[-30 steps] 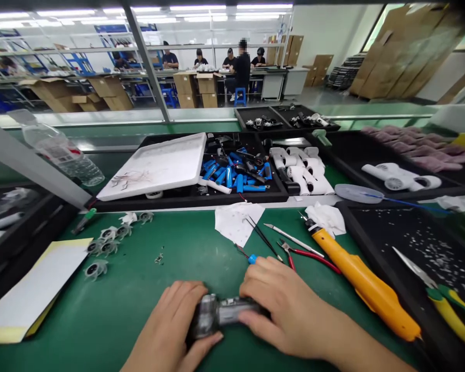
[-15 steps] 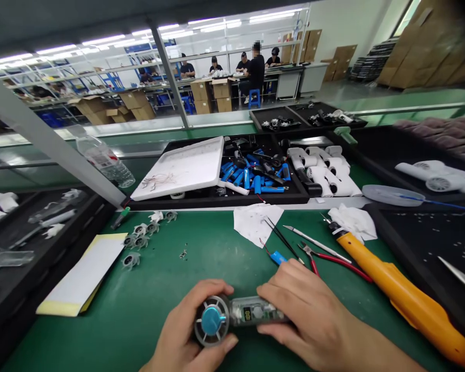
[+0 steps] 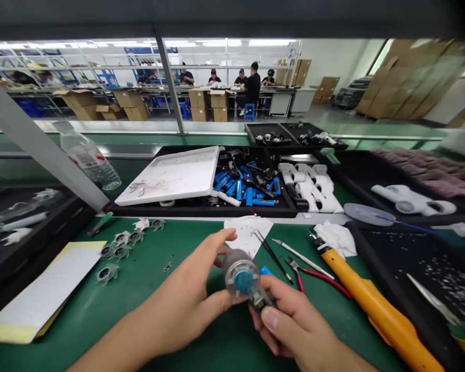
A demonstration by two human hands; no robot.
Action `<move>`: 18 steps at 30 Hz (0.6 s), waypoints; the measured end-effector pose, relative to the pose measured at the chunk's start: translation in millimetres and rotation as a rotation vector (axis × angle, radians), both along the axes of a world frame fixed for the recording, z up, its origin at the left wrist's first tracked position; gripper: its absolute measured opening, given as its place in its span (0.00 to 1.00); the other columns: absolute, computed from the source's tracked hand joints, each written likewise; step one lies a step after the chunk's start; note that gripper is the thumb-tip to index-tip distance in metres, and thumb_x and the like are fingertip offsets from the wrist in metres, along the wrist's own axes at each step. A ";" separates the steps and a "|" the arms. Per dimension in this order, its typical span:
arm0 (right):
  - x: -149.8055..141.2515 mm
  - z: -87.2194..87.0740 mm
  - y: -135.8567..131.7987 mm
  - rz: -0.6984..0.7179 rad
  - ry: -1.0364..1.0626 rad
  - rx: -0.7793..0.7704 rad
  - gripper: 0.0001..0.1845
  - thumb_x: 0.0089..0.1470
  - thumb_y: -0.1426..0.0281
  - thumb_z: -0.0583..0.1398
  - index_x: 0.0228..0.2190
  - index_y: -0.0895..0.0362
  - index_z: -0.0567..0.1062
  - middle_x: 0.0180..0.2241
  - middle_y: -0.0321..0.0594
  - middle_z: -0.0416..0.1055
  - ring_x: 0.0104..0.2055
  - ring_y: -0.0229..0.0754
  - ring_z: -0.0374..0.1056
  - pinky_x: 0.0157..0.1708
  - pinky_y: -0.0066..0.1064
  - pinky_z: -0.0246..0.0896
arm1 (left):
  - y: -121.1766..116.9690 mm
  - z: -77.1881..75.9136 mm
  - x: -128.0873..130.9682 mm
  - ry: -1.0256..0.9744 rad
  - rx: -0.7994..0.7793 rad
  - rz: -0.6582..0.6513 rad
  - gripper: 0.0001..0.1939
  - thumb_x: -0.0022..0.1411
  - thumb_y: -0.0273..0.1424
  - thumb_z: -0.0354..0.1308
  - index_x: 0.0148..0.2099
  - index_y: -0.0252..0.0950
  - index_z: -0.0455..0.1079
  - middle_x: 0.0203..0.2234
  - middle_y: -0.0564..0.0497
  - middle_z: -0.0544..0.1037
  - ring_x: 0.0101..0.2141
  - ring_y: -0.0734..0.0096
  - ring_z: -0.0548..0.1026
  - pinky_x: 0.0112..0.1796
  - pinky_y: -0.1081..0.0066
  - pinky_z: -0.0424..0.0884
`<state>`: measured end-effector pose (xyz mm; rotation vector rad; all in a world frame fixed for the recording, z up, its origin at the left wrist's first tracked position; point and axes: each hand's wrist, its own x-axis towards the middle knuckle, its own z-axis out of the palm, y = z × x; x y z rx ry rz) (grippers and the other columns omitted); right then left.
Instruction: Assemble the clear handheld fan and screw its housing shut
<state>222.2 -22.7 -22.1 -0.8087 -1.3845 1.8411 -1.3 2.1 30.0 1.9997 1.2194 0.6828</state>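
A small handheld fan (image 3: pixel 259 299) has a clear round head with a blue centre and a see-through handle, where a circuit board and a small display show. My right hand (image 3: pixel 290 323) is wrapped round the handle, its thumb lying by the display. At the head's left side is my left hand (image 3: pixel 196 284), fingers apart and curved, with the thumb tip close to the head's lower edge; whether it touches is unclear. A blue battery (image 3: pixel 266 270) lies behind the fan, mostly hidden. Beyond it rest black tweezers (image 3: pixel 273 256) on white paper (image 3: pixel 242 227).
Right lie a craft knife (image 3: pixel 302 258), red-handled cutters (image 3: pixel 318 276) and an orange electric screwdriver (image 3: pixel 372 305). Several clear fan blades (image 3: pixel 107 273) and a white pad (image 3: pixel 48 289) lie left. Behind, a black tray (image 3: pixel 194 211) holds batteries, with a white tray (image 3: pixel 174 173) leaning on it.
The fan has turned from lying crosswise to pointing away, its head raised and shifted right. My left hand has loosened from round the head; my right hand has regripped the handle. The view has tilted.
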 end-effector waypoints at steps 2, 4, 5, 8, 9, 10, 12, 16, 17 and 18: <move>2.1 -2.6 3.5 -0.101 0.067 -0.015 0.25 0.62 0.48 0.57 0.45 0.57 0.68 0.27 0.32 0.63 0.21 0.29 0.53 0.18 0.21 0.46 | 15.9 -9.6 8.1 -0.117 -0.009 0.007 0.34 0.66 0.33 0.59 0.70 0.47 0.50 0.63 0.44 0.66 0.53 0.60 0.74 0.53 0.60 0.74; 3.2 -5.0 6.3 -0.196 0.083 -0.029 0.24 0.62 0.48 0.58 0.43 0.57 0.68 0.24 0.30 0.63 0.18 0.29 0.51 0.17 0.21 0.46 | 26.7 -26.1 12.8 -0.189 -0.012 0.007 0.31 0.67 0.33 0.58 0.68 0.46 0.52 0.59 0.44 0.69 0.48 0.64 0.76 0.48 0.64 0.76; 3.4 -5.9 7.2 -0.238 0.087 -0.042 0.24 0.62 0.48 0.58 0.42 0.56 0.68 0.22 0.29 0.62 0.17 0.29 0.51 0.16 0.21 0.46 | 30.1 -35.0 13.5 -0.193 -0.020 0.013 0.29 0.67 0.33 0.57 0.67 0.45 0.53 0.57 0.45 0.71 0.44 0.66 0.76 0.45 0.65 0.76; 2.7 -5.6 6.8 -0.315 0.123 -0.084 0.23 0.61 0.48 0.59 0.37 0.56 0.69 0.19 0.28 0.63 0.15 0.29 0.50 0.15 0.21 0.45 | 33.8 -55.2 11.7 -0.135 -0.065 0.029 0.24 0.68 0.34 0.54 0.65 0.44 0.58 0.47 0.49 0.75 0.36 0.71 0.75 0.39 0.69 0.74; 2.2 -4.5 5.8 -0.333 0.132 -0.105 0.23 0.61 0.48 0.60 0.36 0.56 0.69 0.18 0.29 0.63 0.15 0.29 0.50 0.15 0.21 0.45 | 33.7 -58.2 11.0 -0.118 -0.086 0.021 0.23 0.68 0.34 0.53 0.64 0.43 0.59 0.44 0.50 0.76 0.35 0.71 0.74 0.37 0.70 0.73; 1.7 -3.3 4.7 -0.352 0.134 -0.128 0.24 0.60 0.47 0.60 0.36 0.56 0.69 0.18 0.30 0.64 0.15 0.28 0.50 0.15 0.21 0.44 | 33.4 -59.3 10.8 -0.106 -0.110 0.012 0.22 0.68 0.35 0.52 0.63 0.42 0.60 0.41 0.51 0.77 0.33 0.71 0.74 0.35 0.70 0.72; 1.1 -1.2 2.5 -0.397 0.117 -0.173 0.25 0.58 0.46 0.61 0.35 0.57 0.70 0.18 0.31 0.65 0.16 0.28 0.51 0.16 0.20 0.45 | 32.5 -56.6 12.1 -0.071 -0.164 -0.013 0.22 0.68 0.36 0.51 0.63 0.40 0.61 0.38 0.51 0.77 0.32 0.71 0.73 0.34 0.71 0.71; 2.0 -5.0 2.1 -0.384 0.133 -0.159 0.25 0.58 0.46 0.61 0.38 0.57 0.70 0.19 0.32 0.66 0.16 0.28 0.53 0.16 0.19 0.46 | 30.0 -45.9 16.3 0.087 -0.220 -0.075 0.23 0.68 0.35 0.52 0.64 0.40 0.62 0.41 0.51 0.78 0.35 0.68 0.74 0.39 0.68 0.70; 2.6 -7.5 2.7 -0.360 0.147 -0.140 0.25 0.59 0.47 0.61 0.39 0.57 0.70 0.20 0.33 0.66 0.16 0.29 0.54 0.16 0.19 0.46 | 29.4 -44.2 16.6 0.125 -0.221 -0.089 0.23 0.68 0.35 0.52 0.64 0.40 0.63 0.42 0.50 0.78 0.36 0.67 0.74 0.40 0.67 0.70; 3.3 -10.1 3.3 -0.342 0.156 -0.123 0.24 0.61 0.47 0.60 0.40 0.56 0.70 0.20 0.33 0.66 0.16 0.29 0.54 0.16 0.19 0.46 | 28.9 -43.1 16.5 0.154 -0.217 -0.102 0.23 0.68 0.34 0.52 0.64 0.41 0.63 0.43 0.50 0.77 0.37 0.66 0.75 0.41 0.67 0.70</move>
